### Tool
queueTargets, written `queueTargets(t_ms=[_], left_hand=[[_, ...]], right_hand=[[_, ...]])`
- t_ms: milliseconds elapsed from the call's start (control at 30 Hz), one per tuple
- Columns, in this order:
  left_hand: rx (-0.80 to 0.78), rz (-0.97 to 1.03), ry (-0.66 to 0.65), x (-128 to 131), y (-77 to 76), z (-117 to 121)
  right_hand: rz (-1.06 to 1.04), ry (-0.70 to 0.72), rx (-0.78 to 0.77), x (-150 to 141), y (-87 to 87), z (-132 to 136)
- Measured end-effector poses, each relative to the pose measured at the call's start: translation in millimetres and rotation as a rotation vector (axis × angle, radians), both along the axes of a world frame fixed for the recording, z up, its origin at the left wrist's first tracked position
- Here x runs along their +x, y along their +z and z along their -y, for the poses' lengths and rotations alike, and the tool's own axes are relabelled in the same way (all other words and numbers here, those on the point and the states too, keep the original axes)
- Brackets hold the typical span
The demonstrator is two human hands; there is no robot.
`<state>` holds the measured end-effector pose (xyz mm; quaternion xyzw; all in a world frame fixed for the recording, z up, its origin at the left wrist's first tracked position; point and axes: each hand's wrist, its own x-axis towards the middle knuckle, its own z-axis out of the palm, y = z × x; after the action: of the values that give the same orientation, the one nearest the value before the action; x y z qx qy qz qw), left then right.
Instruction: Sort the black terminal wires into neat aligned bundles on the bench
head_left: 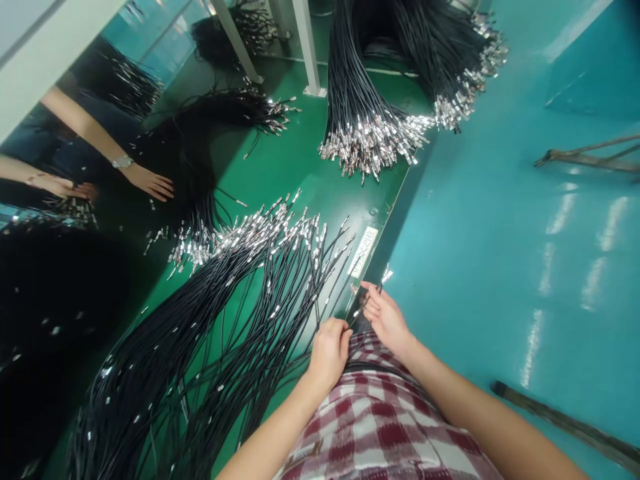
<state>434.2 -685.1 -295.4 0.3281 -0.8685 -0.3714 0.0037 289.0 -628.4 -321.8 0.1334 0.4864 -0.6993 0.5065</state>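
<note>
My right hand (384, 316) is closed on black cables (364, 305) at the table's front edge, and their silvery metal ends stick out past the fingers. Just to its left, my left hand (330, 348) has its fingers curled in against the edge; what they hold, if anything, is hidden. A wide spread of loose black cables (280, 293) with metal ends lies on the green table (305, 180) left of my hands. A white label (363, 252) with handwriting is stuck near the table edge, beyond my hands.
Large cable bundles (360, 87) hang over the far part of the table. Across from me, a co-worker's hand (150, 181) with a watch lies near dark cables, and another hand (60, 185) touches a bundle. White metal posts (306, 47) stand at the back; wooden legs (585, 157) are at right.
</note>
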Motion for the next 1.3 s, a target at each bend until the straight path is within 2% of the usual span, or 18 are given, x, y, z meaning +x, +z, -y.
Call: queueTargets(t_ms=[100, 167, 267, 367, 433, 500, 633, 800, 867, 933, 1000, 1067, 1167, 1233, 1300], left_hand=[[0.146, 0.01, -0.048, 5.3, 0.5, -4.6], [0.192, 0.054, -0.071, 8.0, -4.0, -0.5], [0.065, 0.198, -0.169, 5.3, -15.8, 7.6], [-0.121, 0.335, -0.418, -6.1, -24.2, 11.1], [-0.19, 0.384, -0.54, -13.7, -22.8, 13.9], [-0.183, 0.405, -0.568, -17.8, -16.7, 18.2], [-0.184, 0.42, -0.517, -21.3, -8.8, 17.0], [-0.196, 0.601, -0.756, -25.3, -20.3, -3.3], [-0.164, 0.598, -0.722, -22.6, -16.6, -1.5], [-0.095, 0.475, -0.543, -20.6, -3.7, 5.0], [0.031, 0.263, -0.314, -24.6, 14.4, 9.4], [0.154, 0.092, -0.173, -35.0, 31.3, 7.2], [0.262, 0.006, -0.091, -51.0, 45.3, -5.8], [0.295, -0.012, -0.054, -53.8, 45.7, -12.3], [0.316, -0.009, -0.079, -49.9, 39.5, -10.3]], right_hand=[[-0.102, 0.052, 0.116, 2.3, -0.3, -9.4], [-0.047, 0.027, 0.114, 4.1, -1.4, -19.2], [0.179, -0.069, 0.002, 6.6, -0.4, -38.7], [0.308, -0.09, -0.079, 10.1, 5.1, -59.5], [0.348, -0.087, -0.102, 13.0, 9.1, -70.2], [0.382, -0.081, -0.107, 15.7, 11.4, -76.4], [0.433, -0.086, -0.103, 18.0, 10.3, -76.5], [0.422, -0.071, -0.126, 14.9, 9.7, -72.0], [0.403, -0.055, -0.119, 13.9, 12.2, -71.5], [0.365, -0.048, -0.103, 14.2, 16.5, -70.4], [0.302, -0.034, -0.093, 16.1, 22.1, -67.4], [0.225, -0.022, -0.09, 18.9, 27.8, -62.7], [0.105, -0.014, -0.063, 23.3, 32.9, -55.4], [0.012, 0.001, -0.004, 25.8, 32.4, -52.5], [-0.074, 0.008, 0.07, 27.4, 29.4, -51.4]])
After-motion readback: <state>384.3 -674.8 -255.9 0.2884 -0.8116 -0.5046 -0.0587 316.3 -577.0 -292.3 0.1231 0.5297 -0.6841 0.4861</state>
